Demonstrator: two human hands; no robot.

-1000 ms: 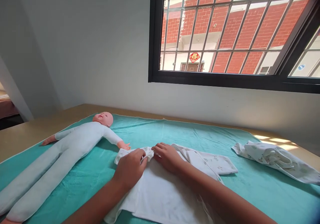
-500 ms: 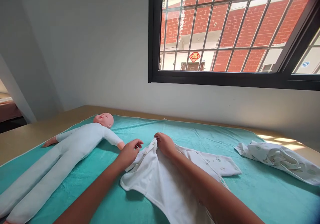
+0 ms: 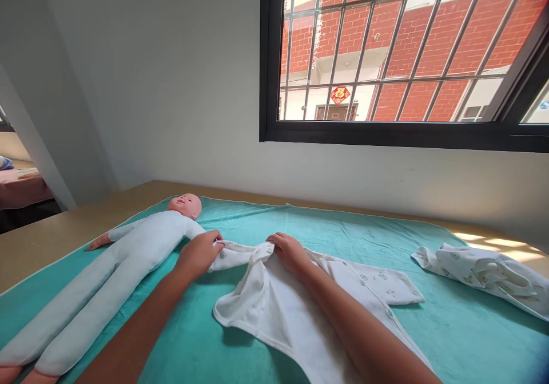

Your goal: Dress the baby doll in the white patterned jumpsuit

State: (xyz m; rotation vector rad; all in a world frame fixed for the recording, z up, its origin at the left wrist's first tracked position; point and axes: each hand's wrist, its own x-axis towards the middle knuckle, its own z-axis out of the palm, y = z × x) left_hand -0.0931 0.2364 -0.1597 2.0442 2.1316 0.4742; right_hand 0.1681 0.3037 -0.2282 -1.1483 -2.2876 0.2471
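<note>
A white baby garment (image 3: pixel 283 309) with a small print lies spread on a teal towel (image 3: pixel 240 224). My left hand (image 3: pixel 198 254) is closed on the end of the garment's left sleeve, stretched out toward the doll. At the neckline, beside the snaps, my right hand (image 3: pixel 290 252) pinches the fabric. A baby doll (image 3: pixel 128 252) in a pale one-piece lies on its back at the left, head toward the wall; its near arm sits just behind my left hand.
A second crumpled printed garment (image 3: pixel 480 272) lies at the right on the towel's edge. The towel covers a wooden surface (image 3: pixel 64 226) against a white wall. Above is a barred window (image 3: pixel 398 58). A doorway opens at the far left.
The folded garment has been opened out. My left hand moved left, pulling the sleeve straight toward the doll. My right hand stayed at the neckline.
</note>
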